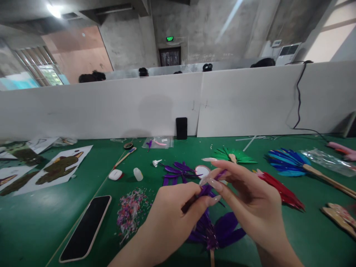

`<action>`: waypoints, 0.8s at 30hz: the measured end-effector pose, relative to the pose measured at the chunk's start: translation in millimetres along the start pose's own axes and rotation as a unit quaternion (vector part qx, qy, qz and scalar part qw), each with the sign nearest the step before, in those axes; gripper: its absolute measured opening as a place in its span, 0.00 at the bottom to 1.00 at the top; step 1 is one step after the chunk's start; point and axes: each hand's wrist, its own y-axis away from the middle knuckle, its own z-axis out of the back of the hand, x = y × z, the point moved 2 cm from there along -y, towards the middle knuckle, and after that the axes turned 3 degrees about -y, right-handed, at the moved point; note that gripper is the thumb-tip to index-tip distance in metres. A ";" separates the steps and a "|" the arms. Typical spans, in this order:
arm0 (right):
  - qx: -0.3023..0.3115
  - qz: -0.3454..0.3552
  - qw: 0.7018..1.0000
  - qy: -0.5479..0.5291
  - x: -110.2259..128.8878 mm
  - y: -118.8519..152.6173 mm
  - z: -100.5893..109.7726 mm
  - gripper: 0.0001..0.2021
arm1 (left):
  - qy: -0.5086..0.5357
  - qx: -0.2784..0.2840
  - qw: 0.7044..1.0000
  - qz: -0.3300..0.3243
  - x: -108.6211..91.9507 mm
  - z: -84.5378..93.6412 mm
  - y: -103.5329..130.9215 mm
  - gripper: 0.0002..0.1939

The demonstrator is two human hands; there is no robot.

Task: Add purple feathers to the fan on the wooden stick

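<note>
Both hands meet in front of me over the green table. My left hand (176, 217) is closed, thumb and forefinger pinching a purple feather (205, 190). On the same feather, the fingertips of my right hand (250, 196) are pressed together; both hands have long nails. Directly beneath them lies a purple feather fan (211, 239) on a wooden stick, partly covered by the hands. Loose purple feathers (180, 170) are spread just beyond my left hand. A round white-topped item (202, 171) sits behind the fingers, partly hidden.
Left of the hands are a phone (86, 228), colourful confetti bits (132, 213), a small white bottle (138, 174) and a brush (125, 156). Green (244, 158), blue (287, 163) and red feather pieces (286, 191) lie to the right. A white partition (125, 111) stands behind the table.
</note>
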 end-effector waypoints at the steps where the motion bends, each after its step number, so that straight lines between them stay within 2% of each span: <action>1: -0.005 0.000 1.000 0.000 0.4 0.4 0.1 0.16 | -0.008 -0.004 1.000 -0.008 -0.6 0.3 0.5 0.18; 8: -0.028 0.000 0.999 0.036 0.4 2.8 -0.2 0.15 | -0.043 -0.016 0.998 -0.037 -3.8 1.0 0.9 0.17; 19: -0.045 0.008 0.998 0.044 0.4 3.6 -2.9 0.15 | -0.034 -0.020 0.999 -0.028 -3.3 0.0 3.2 0.17; 24: -0.019 0.001 0.999 0.036 0.6 1.0 -2.4 0.17 | -0.015 -0.006 1.000 0.000 -1.5 -1.2 2.9 0.17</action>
